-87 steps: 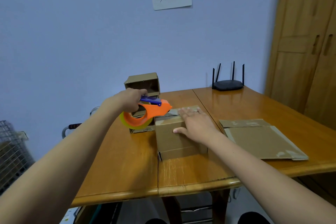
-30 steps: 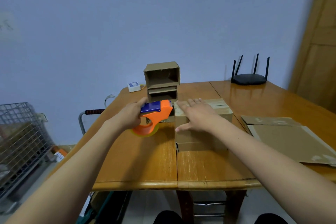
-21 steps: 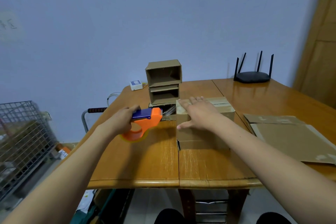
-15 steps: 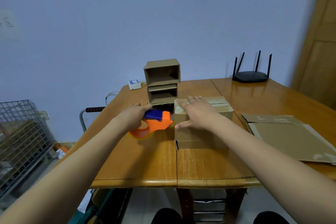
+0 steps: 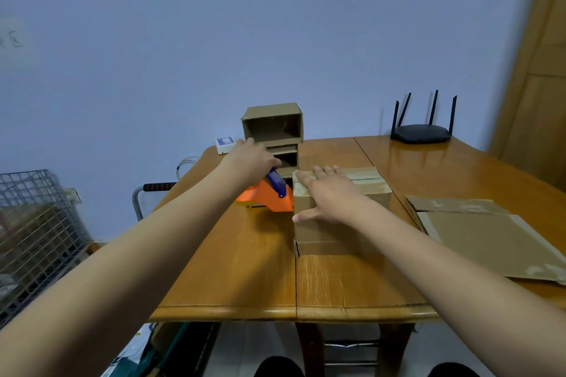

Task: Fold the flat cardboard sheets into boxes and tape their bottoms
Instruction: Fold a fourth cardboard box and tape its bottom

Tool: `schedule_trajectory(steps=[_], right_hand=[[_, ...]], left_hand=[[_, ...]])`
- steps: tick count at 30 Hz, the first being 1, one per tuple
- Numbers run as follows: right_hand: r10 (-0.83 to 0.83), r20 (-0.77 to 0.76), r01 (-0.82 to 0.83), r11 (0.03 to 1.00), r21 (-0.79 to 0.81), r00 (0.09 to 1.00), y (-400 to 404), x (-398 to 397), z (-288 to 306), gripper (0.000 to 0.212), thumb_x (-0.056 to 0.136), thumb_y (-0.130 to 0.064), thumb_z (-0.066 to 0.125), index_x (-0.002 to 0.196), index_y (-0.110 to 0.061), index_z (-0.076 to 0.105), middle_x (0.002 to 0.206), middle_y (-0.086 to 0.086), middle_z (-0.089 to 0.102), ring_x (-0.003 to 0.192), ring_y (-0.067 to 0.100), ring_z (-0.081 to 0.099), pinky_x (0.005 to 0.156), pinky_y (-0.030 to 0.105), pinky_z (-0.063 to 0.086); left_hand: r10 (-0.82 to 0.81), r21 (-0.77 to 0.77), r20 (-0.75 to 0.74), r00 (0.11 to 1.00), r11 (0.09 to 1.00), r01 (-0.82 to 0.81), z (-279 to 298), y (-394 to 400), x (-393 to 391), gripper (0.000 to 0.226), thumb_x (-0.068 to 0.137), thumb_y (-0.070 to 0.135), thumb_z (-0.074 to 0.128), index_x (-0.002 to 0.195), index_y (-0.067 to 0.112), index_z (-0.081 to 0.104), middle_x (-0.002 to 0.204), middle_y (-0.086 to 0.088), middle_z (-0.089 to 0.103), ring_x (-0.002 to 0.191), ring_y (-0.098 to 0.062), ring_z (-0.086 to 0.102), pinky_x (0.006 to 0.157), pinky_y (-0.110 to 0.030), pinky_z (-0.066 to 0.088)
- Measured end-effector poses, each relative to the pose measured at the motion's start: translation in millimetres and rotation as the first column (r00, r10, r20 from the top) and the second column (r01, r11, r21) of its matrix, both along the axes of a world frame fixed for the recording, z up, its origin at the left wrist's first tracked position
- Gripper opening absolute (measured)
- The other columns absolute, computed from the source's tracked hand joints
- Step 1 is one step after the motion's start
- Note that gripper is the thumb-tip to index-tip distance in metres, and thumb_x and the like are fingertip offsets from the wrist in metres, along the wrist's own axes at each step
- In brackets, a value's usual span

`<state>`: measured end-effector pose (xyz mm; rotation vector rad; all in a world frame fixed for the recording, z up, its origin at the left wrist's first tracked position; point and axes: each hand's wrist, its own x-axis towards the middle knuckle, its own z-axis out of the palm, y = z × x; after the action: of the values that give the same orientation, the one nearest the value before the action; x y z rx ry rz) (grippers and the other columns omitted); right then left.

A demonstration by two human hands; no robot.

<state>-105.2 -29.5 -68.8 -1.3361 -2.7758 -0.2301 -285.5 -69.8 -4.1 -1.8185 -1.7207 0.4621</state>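
The table [image 5: 245,285] is carrying everything. The right hand [image 5: 329,199] is lying flat, fingers spread, pressing down on the box [image 5: 343,223], which is sitting at the table's middle seam. Flat sheets [image 5: 490,236] are lying just right of the box. The left hand [image 5: 249,162] is curling round the blue handle of the orange dispenser [image 5: 269,196], whose nose is touching the box's left face. Behind, two open boxes [image 5: 272,128] are standing stacked; a router [image 5: 421,131] is sitting far right.
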Motion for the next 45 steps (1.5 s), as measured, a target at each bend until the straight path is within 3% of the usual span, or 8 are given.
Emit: schedule_trajectory(steps=[16,19,24,28,31,34,41,45], right_hand=[[0.004,0.024,-0.005,1.000,0.014,1.000,-1,0,1,0.111,0.079,-0.082,0.053,0.163,-0.026,0.006,0.166,0.019,0.018,0.152,0.039,0.019,0.124,0.052,0.015],[0.013,0.021,-0.014,1.000,0.022,1.000,-1,1,2,0.112,0.079,-0.082,0.054,0.163,-0.025,0.005,0.166,0.020,0.016,0.152,0.039,0.018,0.124,0.052,0.015],[0.022,0.015,-0.023,1.000,0.021,1.000,-1,3,0,0.112,0.080,-0.080,0.054,0.163,-0.025,0.003,0.167,0.019,0.014,0.153,0.039,0.015,0.125,0.052,0.013],[0.046,-0.004,-0.046,0.999,0.023,0.999,2,4,-3,0.113,0.079,-0.080,0.055,0.163,-0.024,0.005,0.166,0.020,0.016,0.153,0.039,0.017,0.125,0.054,0.013],[0.054,-0.006,-0.054,0.998,0.015,0.999,1,4,-2,0.113,0.079,-0.080,0.056,0.163,-0.024,0.005,0.166,0.019,0.017,0.153,0.039,0.017,0.125,0.054,0.013],[0.059,-0.007,-0.059,0.998,0.006,0.998,0,5,2,0.111,0.080,-0.078,0.057,0.163,-0.024,0.005,0.166,0.020,0.017,0.153,0.039,0.016,0.125,0.054,0.012],[0.051,-0.012,-0.051,0.999,-0.004,0.999,0,5,1,0.112,0.080,-0.078,0.057,0.163,-0.026,0.003,0.167,0.018,0.014,0.153,0.039,0.014,0.125,0.053,0.010],[0.055,-0.017,-0.055,0.998,-0.006,0.998,-1,6,1,0.112,0.081,-0.078,0.057,0.163,-0.025,0.002,0.167,0.018,0.013,0.154,0.038,0.013,0.125,0.053,0.009]], left_hand=[[0.157,-0.212,0.029,0.987,0.966,-0.148,18,9,15,0.043,0.093,0.013,0.065,0.131,0.026,0.051,0.116,-0.005,0.058,0.110,-0.027,0.054,0.098,-0.046,0.048],[0.231,-0.348,0.145,0.962,0.922,-0.169,-2,11,27,0.034,0.098,0.018,0.057,0.131,0.017,0.056,0.114,-0.004,0.062,0.104,-0.024,0.061,0.087,-0.034,0.052],[0.344,-0.470,0.062,0.937,0.838,-0.277,-30,10,-19,0.036,0.096,0.012,0.049,0.130,0.024,0.056,0.106,0.000,0.061,0.083,-0.018,0.054,0.070,-0.027,0.044],[0.533,-0.535,0.257,0.806,0.773,-0.341,-36,-5,-48,0.045,0.090,0.005,0.050,0.131,0.024,0.054,0.097,-0.002,0.064,0.076,-0.017,0.059,0.062,-0.026,0.049],[0.662,-0.578,0.528,0.532,0.739,-0.346,-50,-12,-58,0.044,0.093,0.020,0.063,0.134,0.016,0.047,0.113,-0.010,0.063,0.094,-0.026,0.069,0.077,-0.036,0.061],[0.641,-0.537,0.684,0.347,0.765,-0.355,-66,-16,-60,0.043,0.091,0.020,0.066,0.127,0.009,0.046,0.115,-0.015,0.059,0.091,-0.029,0.070,0.072,-0.037,0.063],[0.579,-0.429,0.722,0.380,0.805,-0.410,-99,-24,-48,0.014,0.093,0.015,0.051,0.106,0.009,0.051,0.088,-0.010,0.061,0.063,-0.019,0.063,0.053,-0.028,0.054],[0.568,-0.411,0.747,0.347,0.804,-0.430,-110,-25,-46,0.012,0.092,0.016,0.057,0.102,0.012,0.051,0.093,-0.010,0.059,0.071,-0.023,0.070,0.067,-0.034,0.062]])
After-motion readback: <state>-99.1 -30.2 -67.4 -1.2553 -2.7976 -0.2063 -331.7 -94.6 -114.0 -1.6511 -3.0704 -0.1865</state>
